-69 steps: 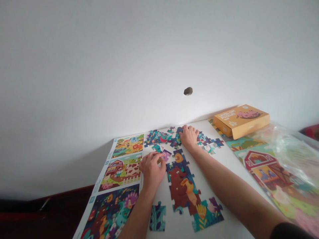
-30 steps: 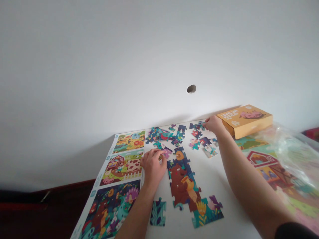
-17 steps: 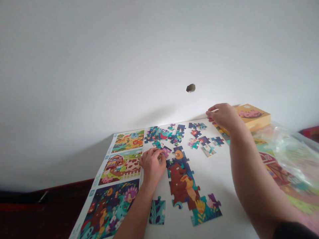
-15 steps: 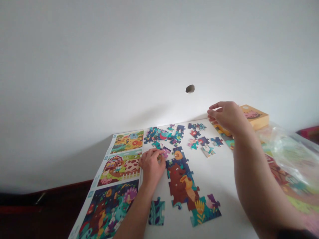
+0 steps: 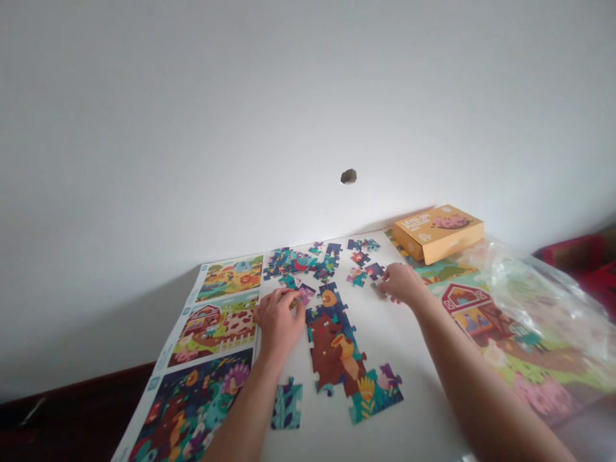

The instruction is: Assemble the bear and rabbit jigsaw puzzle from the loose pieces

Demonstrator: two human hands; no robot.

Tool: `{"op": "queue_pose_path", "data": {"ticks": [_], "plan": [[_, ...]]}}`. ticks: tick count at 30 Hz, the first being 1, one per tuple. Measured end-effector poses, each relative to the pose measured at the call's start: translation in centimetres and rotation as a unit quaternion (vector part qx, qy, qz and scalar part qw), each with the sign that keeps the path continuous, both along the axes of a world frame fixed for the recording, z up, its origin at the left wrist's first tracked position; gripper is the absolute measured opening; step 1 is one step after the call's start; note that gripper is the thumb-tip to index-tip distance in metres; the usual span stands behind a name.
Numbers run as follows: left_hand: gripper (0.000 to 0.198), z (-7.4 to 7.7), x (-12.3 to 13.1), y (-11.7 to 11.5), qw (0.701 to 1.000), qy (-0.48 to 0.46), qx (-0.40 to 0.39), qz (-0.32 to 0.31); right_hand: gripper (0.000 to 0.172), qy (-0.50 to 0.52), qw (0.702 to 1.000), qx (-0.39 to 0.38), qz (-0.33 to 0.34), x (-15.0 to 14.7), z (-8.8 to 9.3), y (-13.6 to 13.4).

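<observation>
My left hand (image 5: 280,321) rests on the white surface with fingers curled, thumb and forefinger closed at a purple puzzle piece (image 5: 307,294). My right hand (image 5: 404,283) reaches in from the right, its fingertips pinched down on a pale puzzle piece (image 5: 378,290) that they partly cover. Between the hands lies a joined puzzle section (image 5: 332,343) with a brown bear, a honey pot and yellow leaves. A teal puzzle piece (image 5: 287,404) lies apart beside my left forearm. Several loose pieces (image 5: 296,262) are heaped beyond my left hand, and a dark blue piece (image 5: 374,270) lies by my right fingers.
At left, a printed sheet (image 5: 192,308) shows three pictures. A yellow puzzle box (image 5: 440,232) stands at the back right on a farm picture (image 5: 517,346), partly under clear plastic (image 5: 534,289). Behind rises a white wall (image 5: 240,128) with a hole (image 5: 348,176).
My right hand has come down from beside the yellow box to the loose pieces, its fingers now on one. My left hand has stayed at the purple piece. The view has shifted right.
</observation>
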State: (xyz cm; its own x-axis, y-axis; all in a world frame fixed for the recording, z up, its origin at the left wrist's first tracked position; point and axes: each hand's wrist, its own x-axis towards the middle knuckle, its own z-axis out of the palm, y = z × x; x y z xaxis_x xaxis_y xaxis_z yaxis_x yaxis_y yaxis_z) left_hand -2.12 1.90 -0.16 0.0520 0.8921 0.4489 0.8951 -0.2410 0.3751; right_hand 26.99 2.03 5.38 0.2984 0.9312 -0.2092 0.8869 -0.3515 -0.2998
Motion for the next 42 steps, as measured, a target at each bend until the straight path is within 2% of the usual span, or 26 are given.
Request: {"op": "queue_pose_path", "data": {"ticks": [3, 6, 10, 15, 17, 21, 26, 28, 31, 33, 34, 36, 39, 40, 42], "plan": [[0.021, -0.1, -0.2, 0.0, 1.000, 0.001, -0.002, -0.016, 0.020, -0.033, 0.997, 0.060, -0.041, -0.8, -2.7, 0.1], [0.022, -0.1, -0.1, 0.0, 1.000, 0.001, -0.010, -0.029, 0.021, -0.024, 0.995, 0.076, -0.059, -0.9, -3.8, 0.5], [0.023, -0.1, 0.1, 0.0, 0.999, -0.007, -0.025, -0.043, 0.022, -0.022, 0.991, 0.117, -0.060, -2.0, -3.9, 0.5], [0.025, 0.1, 0.2, -0.2, 0.998, -0.009, -0.045, -0.047, 0.031, -0.015, 0.982, 0.188, 0.014, -4.1, -4.2, 0.3], [0.026, 0.1, 0.2, -0.2, 0.998, -0.009, -0.048, -0.042, 0.028, -0.014, 0.981, 0.192, 0.034, -4.3, -4.5, 0.7], [0.027, -0.1, 0.2, -0.2, 0.998, -0.014, -0.046, -0.040, 0.023, -0.030, 0.979, 0.197, 0.035, -4.5, -5.2, 1.5], [0.024, -0.5, 0.2, 0.1, 1.000, -0.009, -0.020, -0.019, 0.029, -0.068, 0.975, 0.210, 0.026, -6.0, -5.7, 2.4], [0.024, -0.5, 0.1, 0.1, 1.000, 0.003, -0.006, 0.001, 0.038, -0.076, 0.968, 0.234, 0.059, -6.7, -5.7, 2.8], [0.024, -0.4, -0.1, 0.2, 0.999, 0.024, 0.000, 0.032, 0.049, -0.070, 0.941, 0.283, 0.172, -7.5, -5.4, 3.3], [0.023, -0.4, -0.2, 0.1, 0.998, 0.033, -0.005, 0.049, 0.047, -0.061, 0.921, 0.290, 0.251, -7.6, -5.4, 3.4], [0.022, -0.4, -0.2, 0.1, 0.998, 0.036, -0.010, 0.054, 0.044, -0.058, 0.918, 0.286, 0.270, -7.6, -5.4, 3.5], [0.021, -0.4, -0.1, 0.0, 0.997, 0.034, -0.020, 0.059, 0.038, -0.055, 0.925, 0.278, 0.253, -7.4, -5.6, 3.4], [0.023, -0.4, 0.0, 0.0, 0.998, 0.018, -0.032, 0.057, 0.034, -0.058, 0.941, 0.280, 0.180, -7.2, -5.6, 3.3], [0.023, -0.4, 0.0, 0.0, 0.998, 0.011, -0.033, 0.056, 0.033, -0.056, 0.941, 0.284, 0.176, -7.2, -5.5, 3.2], [0.025, -0.3, 0.0, 0.0, 0.998, 0.001, -0.033, 0.050, 0.034, -0.040, 0.932, 0.293, 0.210, -7.6, -5.3, 2.7]]}}
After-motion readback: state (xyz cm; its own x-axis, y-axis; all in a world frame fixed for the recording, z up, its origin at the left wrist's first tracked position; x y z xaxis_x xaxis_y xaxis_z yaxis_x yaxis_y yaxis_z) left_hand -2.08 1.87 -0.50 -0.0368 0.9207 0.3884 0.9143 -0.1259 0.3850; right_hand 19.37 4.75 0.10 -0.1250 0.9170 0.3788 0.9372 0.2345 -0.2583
